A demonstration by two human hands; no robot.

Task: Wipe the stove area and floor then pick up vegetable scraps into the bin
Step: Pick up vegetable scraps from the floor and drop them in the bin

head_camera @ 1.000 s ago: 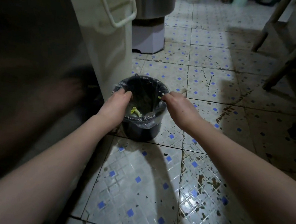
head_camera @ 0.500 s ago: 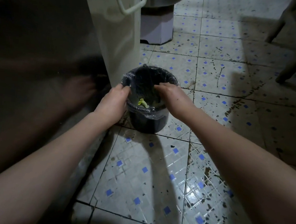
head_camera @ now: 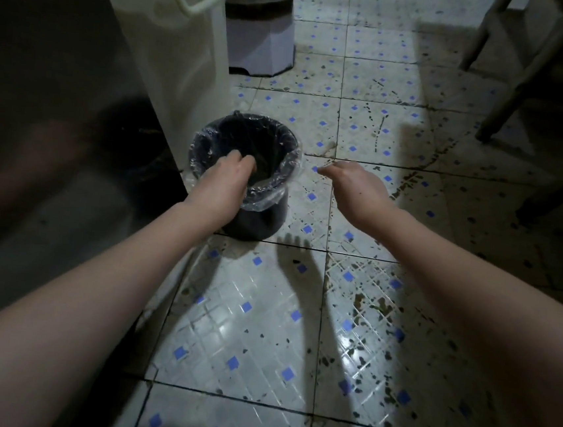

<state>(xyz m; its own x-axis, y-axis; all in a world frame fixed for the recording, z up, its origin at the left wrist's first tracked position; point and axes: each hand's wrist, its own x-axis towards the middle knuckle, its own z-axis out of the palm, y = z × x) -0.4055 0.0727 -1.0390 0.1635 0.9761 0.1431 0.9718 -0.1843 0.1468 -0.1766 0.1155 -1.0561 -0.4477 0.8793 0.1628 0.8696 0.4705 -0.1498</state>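
Observation:
A small dark bin (head_camera: 258, 221) lined with a clear plastic bag stands on the tiled floor (head_camera: 245, 320) beside a white cabinet. My left hand (head_camera: 224, 187) lies over the bin's near-left rim, its fingers curled down into the opening; whether they hold anything cannot be seen. My right hand (head_camera: 355, 186) hovers to the right of the bin, apart from it, fingers loosely bent and holding nothing. The bin's inside is dark and no scraps show in it. Dark scrap bits and stains (head_camera: 378, 305) speckle the floor on the right.
A white cabinet (head_camera: 170, 65) with a handle rises left of the bin. A pale pedestal (head_camera: 259, 49) under a metal vessel stands behind it. Wooden furniture legs (head_camera: 511, 97) slant at the upper right. A dark surface fills the left side.
My right hand has pulled off the bin's rim to the right. My left hand has moved further over the rim, into the opening. The yellow-green scrap seen inside is now out of sight.

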